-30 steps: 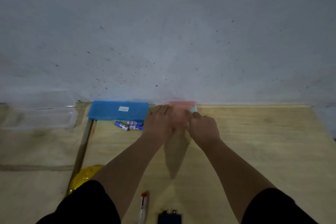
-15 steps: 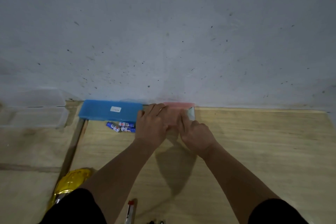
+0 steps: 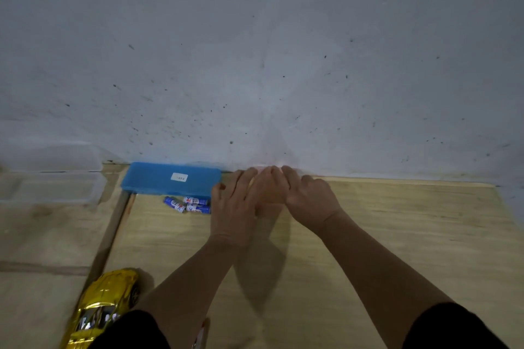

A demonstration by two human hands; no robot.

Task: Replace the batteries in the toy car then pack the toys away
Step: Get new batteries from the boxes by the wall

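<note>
I saw both hands reaching out together to the far edge of the wooden counter (image 3: 397, 235), right where it met the speckled grey wall (image 3: 255, 51). The left hand (image 3: 235, 207) lay palm down with its fingers spread and fairly straight. The right hand (image 3: 306, 198) sat just beside it, touching it, knuckles up and fingers bent over toward the wall. Whatever lay beneath them was covered; only a faint pinkish tint showed at the fingertips, so I could not tell whether the right hand pinched anything or only pressed down.

Just left of the left hand lay a small cluster of blue and white batteries (image 3: 188, 204), loose on the counter and touching one another. Behind them a blue case (image 3: 170, 178) rested flat against the wall, a white label on its lid. Farther left stood a clear plastic box (image 3: 51, 178), hazy in my view.

The gold toy car (image 3: 105, 306) sat near the lower left corner, beside the left forearm, well apart from the batteries.
</note>
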